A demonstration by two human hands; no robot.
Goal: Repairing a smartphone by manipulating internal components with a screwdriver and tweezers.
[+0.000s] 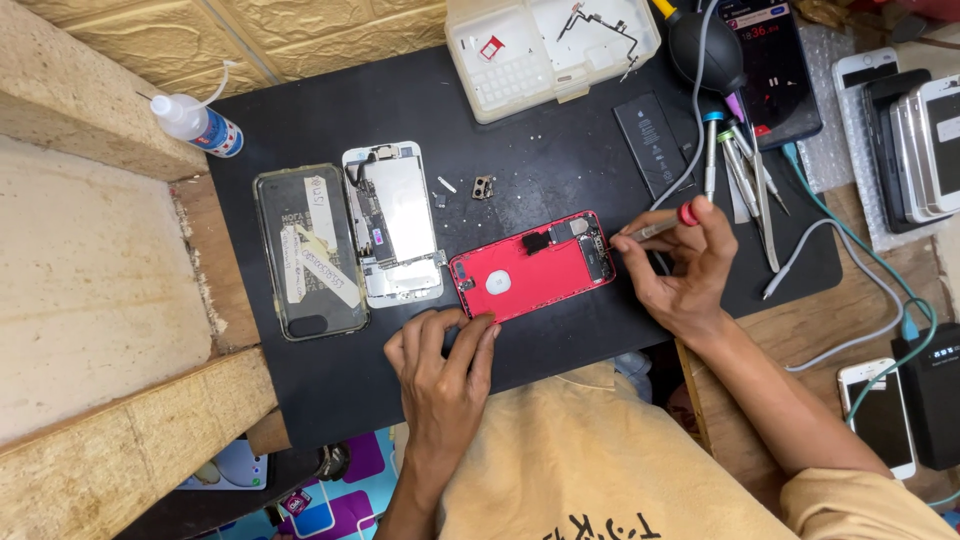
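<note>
1. Red housing (532, 268) lies open near the mat's (400, 110) front edge; our left hand (440, 365) pins its near edge with flat fingers.
2. Our right hand (680, 265) grips a screwdriver (660, 225), tip at the housing's right end.
3. The screen (393, 222) and the case (308, 250) lie to the left.

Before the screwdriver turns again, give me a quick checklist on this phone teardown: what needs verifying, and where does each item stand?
1. Red phone housing lies flat on the black mat: ok.
2. Left hand steadies the housing's near edge: ok.
3. Right hand has a grip on the screwdriver: ok.
4. Tip seated in a screw: cannot tell.
5. Detached screen assembly lies apart from the housing: ok.
6. Parts tray within reach: ok.
</note>
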